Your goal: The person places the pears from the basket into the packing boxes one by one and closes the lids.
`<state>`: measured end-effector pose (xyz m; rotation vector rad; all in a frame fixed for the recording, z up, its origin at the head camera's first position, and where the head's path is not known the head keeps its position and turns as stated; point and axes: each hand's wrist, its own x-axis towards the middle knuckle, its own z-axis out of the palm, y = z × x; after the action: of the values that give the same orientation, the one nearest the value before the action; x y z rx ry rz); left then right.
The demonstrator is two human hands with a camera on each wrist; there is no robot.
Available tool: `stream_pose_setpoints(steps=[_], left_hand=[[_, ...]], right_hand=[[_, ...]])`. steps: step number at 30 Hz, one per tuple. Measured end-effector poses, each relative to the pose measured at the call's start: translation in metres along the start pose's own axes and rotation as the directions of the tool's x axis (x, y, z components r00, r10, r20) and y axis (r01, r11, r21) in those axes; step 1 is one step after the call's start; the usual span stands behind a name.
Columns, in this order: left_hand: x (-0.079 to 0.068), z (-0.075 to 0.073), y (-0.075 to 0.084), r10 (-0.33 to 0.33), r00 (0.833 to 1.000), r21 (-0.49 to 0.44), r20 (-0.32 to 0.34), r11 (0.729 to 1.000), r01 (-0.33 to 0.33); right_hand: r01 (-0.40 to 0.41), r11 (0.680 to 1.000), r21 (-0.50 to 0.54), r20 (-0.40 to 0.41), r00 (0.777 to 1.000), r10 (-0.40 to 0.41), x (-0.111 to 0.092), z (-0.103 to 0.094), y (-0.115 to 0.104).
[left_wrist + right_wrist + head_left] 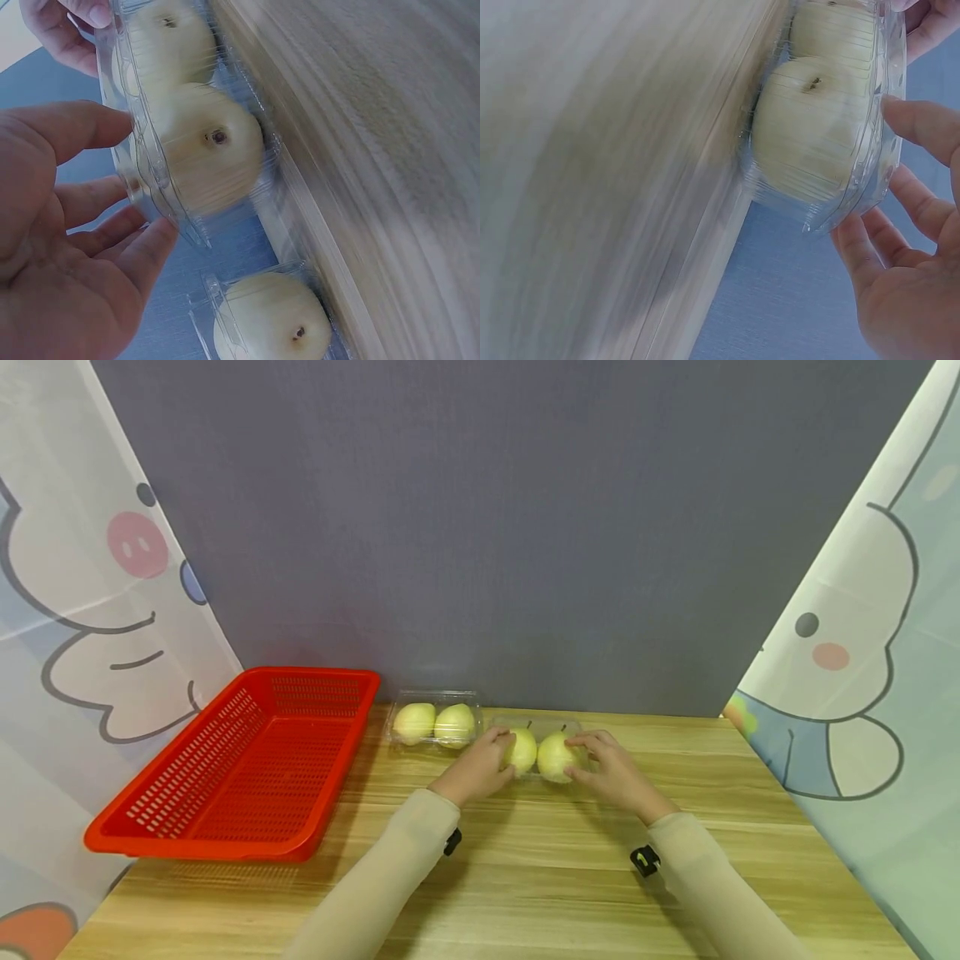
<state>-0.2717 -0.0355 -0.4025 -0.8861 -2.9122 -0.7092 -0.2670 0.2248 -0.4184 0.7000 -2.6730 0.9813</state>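
A clear plastic clamshell box (161, 184) with two round yellow-green pears (556, 757) inside rests on the wooden table near its back edge. My left hand (480, 767) holds the box's left end. Seen from the left wrist, its thumb lies at the rim, with the other fingers around the corner. At the opposite end, my right hand (613, 774) holds the box the same way; the right wrist view shows its fingertips against the rim and end wall (870, 180). Both hands partly cover the pears in the head view.
A second clear box (435, 695) with two pears (454, 725) sits just left of my left hand. Farther left is a red slotted plastic basket (330, 793). A grey panel (480, 527) rises behind the table (525, 877), with cartoon-printed curtains on both sides.
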Motion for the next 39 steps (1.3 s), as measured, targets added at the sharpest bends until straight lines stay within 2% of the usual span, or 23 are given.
stream_pose_setpoints(steps=[12, 24, 32, 39], left_hand=[[0.009, 0.003, -0.003, -0.012, 0.999, 0.031, -0.035, 0.999, 0.013], [0.017, 0.003, -0.004, -0.048, 0.997, 0.011, -0.053, 0.999, 0.048], [0.023, 0.005, -0.008, -0.037, 0.995, 0.023, -0.095, 0.999, 0.039], [0.028, 0.006, -0.009, -0.07, 0.993, 0.028, -0.092, 0.997, 0.073]], right_hand=[[-0.02, 1.0, -0.013, 0.009, 1.0, 0.021, 0.009, 0.001, 0.003], [-0.024, 0.999, -0.032, -0.011, 1.0, 0.024, 0.018, 0.002, 0.008], [-0.06, 0.998, -0.019, -0.017, 0.998, 0.059, 0.023, 0.002, 0.009], [-0.071, 0.997, -0.015, -0.027, 0.997, 0.071, 0.026, 0.004, 0.01]])
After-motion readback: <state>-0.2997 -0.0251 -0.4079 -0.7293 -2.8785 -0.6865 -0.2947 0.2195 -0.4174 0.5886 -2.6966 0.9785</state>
